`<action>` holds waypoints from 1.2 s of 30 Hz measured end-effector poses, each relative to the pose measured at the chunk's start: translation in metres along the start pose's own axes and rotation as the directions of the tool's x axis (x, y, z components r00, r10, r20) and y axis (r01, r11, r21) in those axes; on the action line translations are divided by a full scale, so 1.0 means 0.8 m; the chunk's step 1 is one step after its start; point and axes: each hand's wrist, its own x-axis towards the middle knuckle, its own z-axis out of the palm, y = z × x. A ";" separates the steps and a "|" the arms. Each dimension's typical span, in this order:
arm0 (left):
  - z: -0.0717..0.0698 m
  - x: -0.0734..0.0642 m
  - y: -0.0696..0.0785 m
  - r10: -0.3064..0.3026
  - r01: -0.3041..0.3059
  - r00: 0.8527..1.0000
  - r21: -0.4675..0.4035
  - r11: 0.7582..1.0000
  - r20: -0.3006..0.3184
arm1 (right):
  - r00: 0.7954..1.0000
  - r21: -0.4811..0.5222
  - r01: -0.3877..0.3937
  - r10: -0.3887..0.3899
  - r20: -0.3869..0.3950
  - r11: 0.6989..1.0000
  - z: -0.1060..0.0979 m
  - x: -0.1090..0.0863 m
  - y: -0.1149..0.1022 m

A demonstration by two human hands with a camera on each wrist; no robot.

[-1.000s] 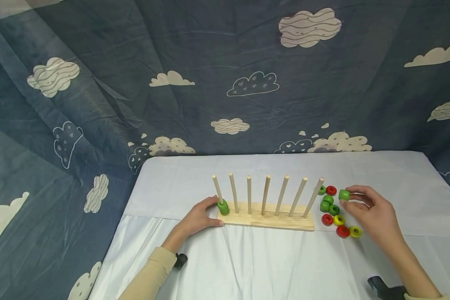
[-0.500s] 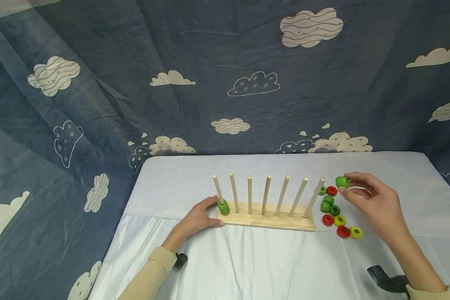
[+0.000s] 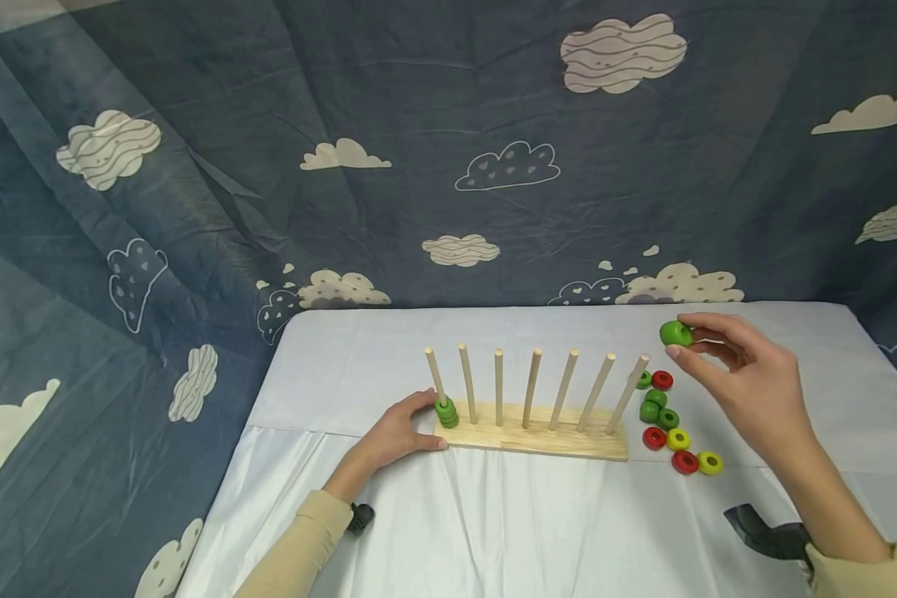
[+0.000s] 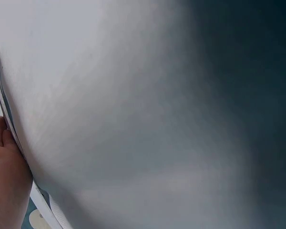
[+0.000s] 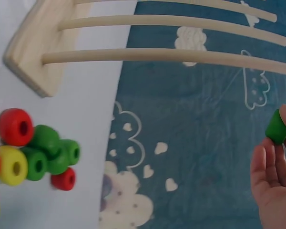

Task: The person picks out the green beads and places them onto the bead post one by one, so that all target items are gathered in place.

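1. The left hand (image 3: 390,436) is spanning and gripping the left end of the base (image 3: 546,444), thumb lying along the front edge, fingertips partly hidden
2. Green beads (image 3: 446,414), seemingly three, are sitting on the first of seven pegs (image 3: 531,390)
3. The other six pegs are showing wood from base to tip, with gaps between them, while white cloth (image 3: 531,515) is stretching wide before the base
4. Nine loose beads (image 3: 662,422) are lying beside the base's right edge: four green, three red, two yellow
5. The right hand (image 3: 762,394) is pinching one green bead (image 3: 673,334) above the table, apart from the pegs
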 end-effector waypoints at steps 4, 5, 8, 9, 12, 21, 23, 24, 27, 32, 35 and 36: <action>0.000 0.001 -0.001 0.003 -0.003 1.000 0.005 1.000 -0.003 | 0.999 0.012 0.034 -0.034 0.008 0.999 0.001 0.007 -0.013; 0.000 0.002 -0.002 0.004 -0.004 1.000 0.007 1.000 -0.004 | 0.999 0.011 0.044 -0.044 0.011 0.999 0.001 0.009 -0.017; 0.000 0.003 -0.002 0.010 -0.010 1.000 0.010 1.000 -0.006 | 0.997 0.016 0.074 -0.074 0.027 0.997 0.003 0.014 -0.028; 0.000 0.003 -0.003 0.011 -0.011 1.000 0.011 1.000 -0.007 | 0.996 0.024 0.085 -0.086 0.033 0.996 0.004 0.016 -0.031; 0.001 0.004 -0.003 0.009 -0.009 1.000 0.011 1.000 -0.008 | 0.992 0.045 0.116 -0.118 0.052 0.992 0.007 0.020 -0.042; 0.000 0.003 -0.001 -0.005 0.005 1.000 0.007 1.000 0.000 | 0.977 0.058 0.185 -0.190 0.101 0.981 0.017 0.028 -0.064; 0.000 0.003 -0.001 -0.005 0.005 1.000 0.008 1.000 -0.001 | 0.973 0.052 0.198 -0.202 0.109 0.979 0.019 0.030 -0.068; 0.000 0.003 -0.001 -0.004 0.004 1.000 0.008 1.000 -0.002 | 0.972 0.052 0.203 -0.208 0.113 0.978 0.020 0.031 -0.070; 0.000 0.002 -0.001 -0.002 0.002 1.000 0.006 1.000 -0.004 | 0.966 0.060 0.217 -0.223 0.129 0.974 0.023 0.034 -0.076; 0.001 0.002 -0.001 -0.008 0.008 1.000 -0.001 1.000 -0.003 | 0.957 0.081 0.229 -0.240 0.161 0.970 0.029 0.039 -0.084; 0.001 0.001 0.000 -0.013 0.013 1.000 -0.003 1.000 -0.002 | 0.946 0.092 0.257 -0.270 0.177 0.962 0.033 0.041 -0.087; 0.000 0.001 0.000 -0.010 0.010 1.000 -0.002 1.000 -0.001 | 0.942 0.087 0.272 -0.283 0.181 0.958 0.034 0.041 -0.088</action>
